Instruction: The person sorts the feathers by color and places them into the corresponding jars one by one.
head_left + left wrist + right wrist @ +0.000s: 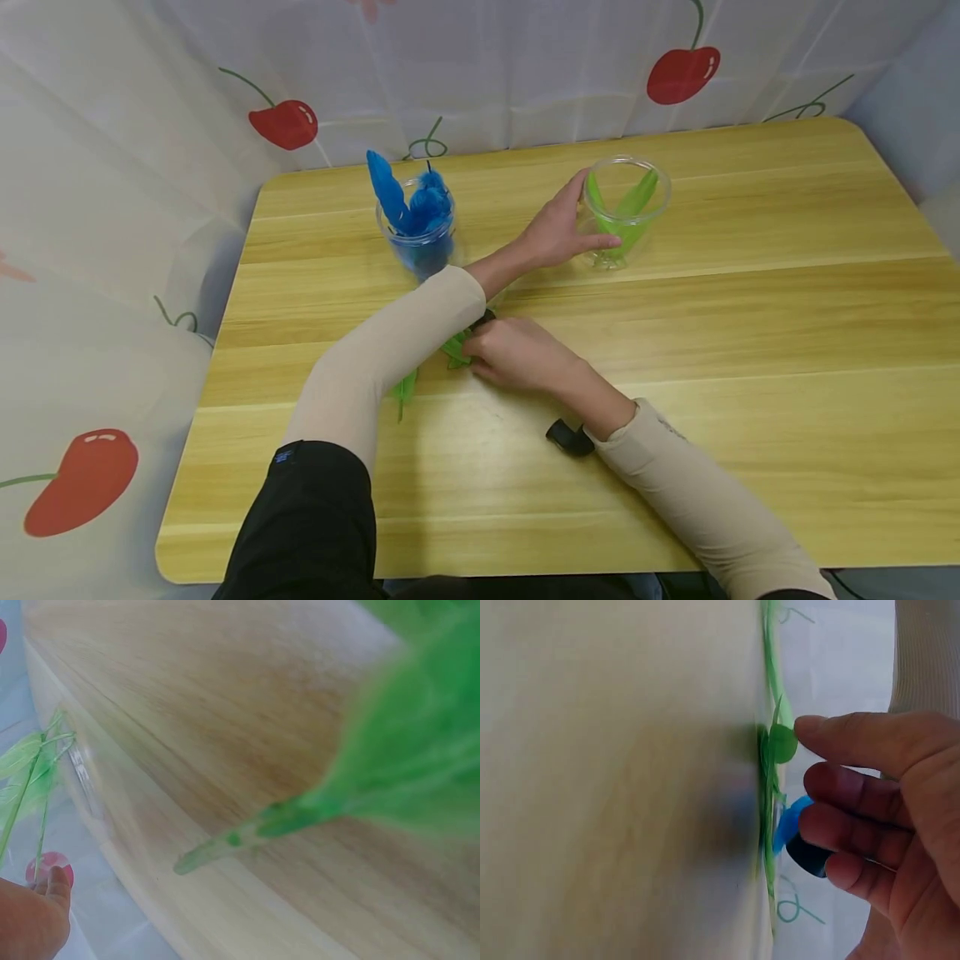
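Observation:
My left hand (pixel 562 229) holds the side of a clear plastic cup (pixel 600 260), thumb across its front and fingers at its left side. Light green feathers (pixel 636 196) stand inside that cup, showing in the left wrist view as pale feathers (pixel 28 776) above my fingertips. Under my left forearm, several green feathers (pixel 453 350) lie on the table, partly hidden by the sleeve. My right hand (pixel 521 354) is at them with curled fingers; in the right wrist view its thumb pinches a green feather (pixel 783 744). A blurred green feather (pixel 412 765) fills the left wrist view's right side.
Left of my left hand stands another clear cup (pixel 420 242) full of blue feathers (pixel 427 200), close to the forearm. Black wrist camera (pixel 570 437) hangs beneath the right sleeve. The wooden table (pixel 750 350) meets a cherry-patterned curtain (pixel 510 75) at the back.

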A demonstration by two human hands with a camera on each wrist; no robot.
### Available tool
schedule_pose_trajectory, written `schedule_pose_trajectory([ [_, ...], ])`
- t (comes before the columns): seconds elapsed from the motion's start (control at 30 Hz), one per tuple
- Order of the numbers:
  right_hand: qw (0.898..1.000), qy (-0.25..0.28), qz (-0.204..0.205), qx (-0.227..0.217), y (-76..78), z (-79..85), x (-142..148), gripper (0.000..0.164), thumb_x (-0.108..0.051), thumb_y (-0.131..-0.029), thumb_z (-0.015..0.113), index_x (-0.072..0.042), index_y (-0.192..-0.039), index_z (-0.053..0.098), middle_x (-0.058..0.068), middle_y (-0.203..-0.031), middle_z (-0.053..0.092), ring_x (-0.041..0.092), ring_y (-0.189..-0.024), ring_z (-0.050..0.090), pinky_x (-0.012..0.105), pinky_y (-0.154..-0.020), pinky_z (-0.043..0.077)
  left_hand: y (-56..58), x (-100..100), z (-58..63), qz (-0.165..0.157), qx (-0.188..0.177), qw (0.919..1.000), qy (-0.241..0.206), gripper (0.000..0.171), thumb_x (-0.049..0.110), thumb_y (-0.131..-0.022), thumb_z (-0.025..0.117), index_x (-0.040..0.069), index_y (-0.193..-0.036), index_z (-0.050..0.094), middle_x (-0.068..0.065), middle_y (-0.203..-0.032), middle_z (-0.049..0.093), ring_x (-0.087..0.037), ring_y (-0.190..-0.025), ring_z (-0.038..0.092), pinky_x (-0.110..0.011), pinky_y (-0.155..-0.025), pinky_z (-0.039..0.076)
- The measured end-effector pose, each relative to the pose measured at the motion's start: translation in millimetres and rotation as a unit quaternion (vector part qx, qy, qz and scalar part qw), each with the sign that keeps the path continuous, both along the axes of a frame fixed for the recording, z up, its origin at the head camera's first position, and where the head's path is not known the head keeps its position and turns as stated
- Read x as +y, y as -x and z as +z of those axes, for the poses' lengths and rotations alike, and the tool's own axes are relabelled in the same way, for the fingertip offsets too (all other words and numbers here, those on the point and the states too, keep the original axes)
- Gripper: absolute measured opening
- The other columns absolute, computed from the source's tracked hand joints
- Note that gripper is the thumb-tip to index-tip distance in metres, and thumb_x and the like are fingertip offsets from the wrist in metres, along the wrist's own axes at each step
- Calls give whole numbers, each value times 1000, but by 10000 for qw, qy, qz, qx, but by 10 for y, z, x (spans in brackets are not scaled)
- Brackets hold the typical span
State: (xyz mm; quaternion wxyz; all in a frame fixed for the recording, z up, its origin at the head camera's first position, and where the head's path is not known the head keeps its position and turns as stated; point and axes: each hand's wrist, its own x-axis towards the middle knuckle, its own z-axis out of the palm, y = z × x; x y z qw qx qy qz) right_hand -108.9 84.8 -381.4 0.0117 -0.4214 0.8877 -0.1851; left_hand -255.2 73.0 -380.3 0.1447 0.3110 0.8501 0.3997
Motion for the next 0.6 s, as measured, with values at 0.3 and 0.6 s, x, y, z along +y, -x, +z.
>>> schedule_pose_trajectory([
  [0.3,9999,-93,10,58,3,-58,-28,11,-9,-91,69,-13,-81,71,-4,-70,61,8,-59,52,30,-55,49,-6,0,-13,25,-30,10000,-37,105,48,-80,79,19,-157,14,3,-152,35,-7,-140,30,-22,-111,28],
  [0.6,9997,-171,-89,182,4,-83,-36,18,-10,-93,67,-15,-76,69,-5,-69,59,7,-59,51,29,-55,48,-10,1,8,-33,1,9999,-100,103,46,-81,80,19,-156,16,2,-151,37,-8,-140,30,-22,-110,28],
])
